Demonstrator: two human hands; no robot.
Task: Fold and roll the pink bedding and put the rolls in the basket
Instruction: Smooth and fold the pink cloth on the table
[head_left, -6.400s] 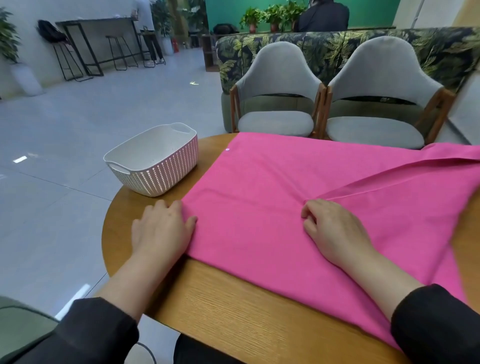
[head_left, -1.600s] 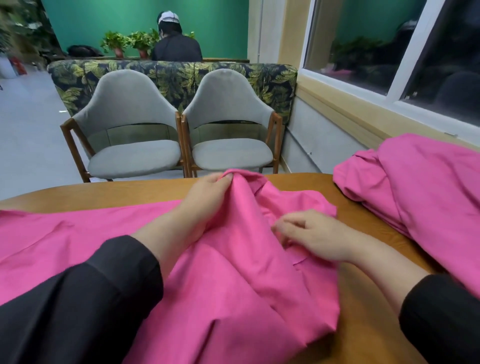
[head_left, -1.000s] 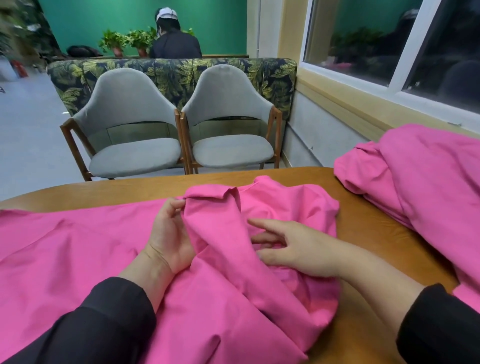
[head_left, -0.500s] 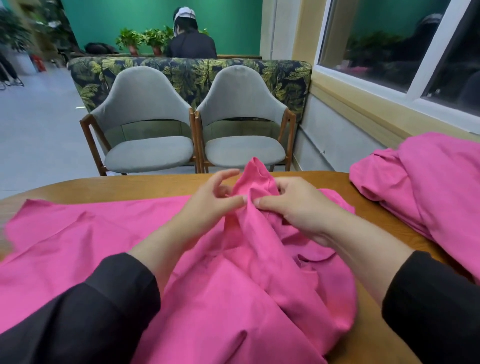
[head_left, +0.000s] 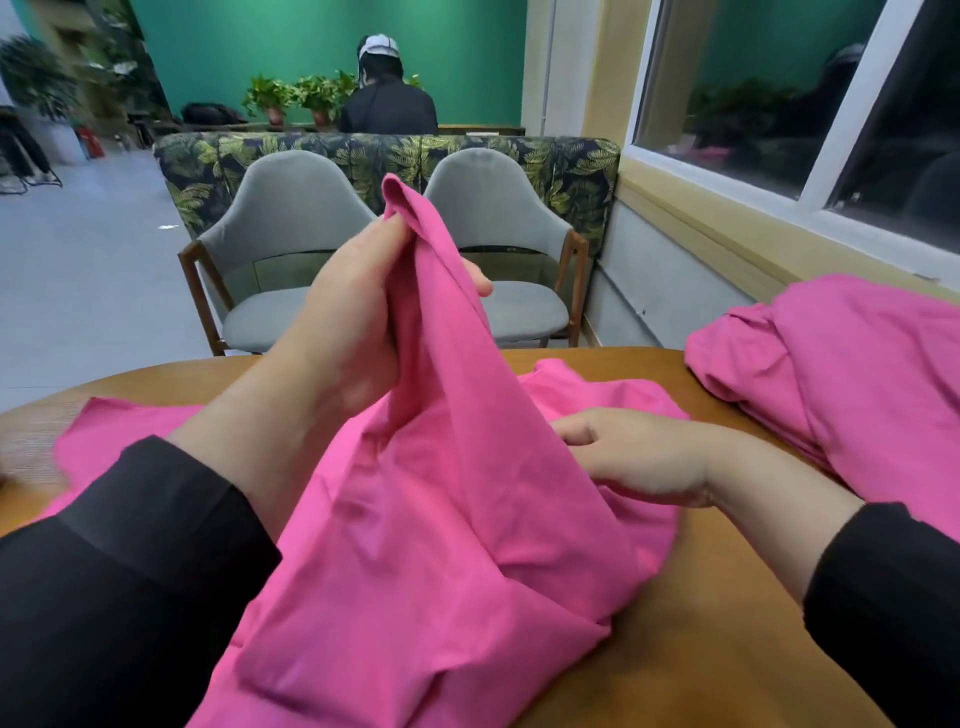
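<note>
Lifting a gathered corner of the pink bedding (head_left: 467, 519) well above the worktop (head_left: 701, 649), the left hand (head_left: 353, 322) has its fingers and thumb curled round the cloth, so the fabric hangs from it in a loose cone. The right hand (head_left: 639, 457) lies lower, on the rumpled part of the same sheet; its fingers look only lightly bent, and whether they pinch any cloth cannot be told, since a fold hides the fingertips.

The step in hand appears to be finding an edge so the sheet can be squared. To do it well, the right hand should probably run along the hem away from the raised corner until it meets the next corner, then both should pull the edge taut before laying it flat.

Counted: two hands, one sheet being worked, and one further pink heap (head_left: 852, 384) lying apart at the right. Two grey chairs (head_left: 291, 228) stand beyond. No basket is in view.
</note>
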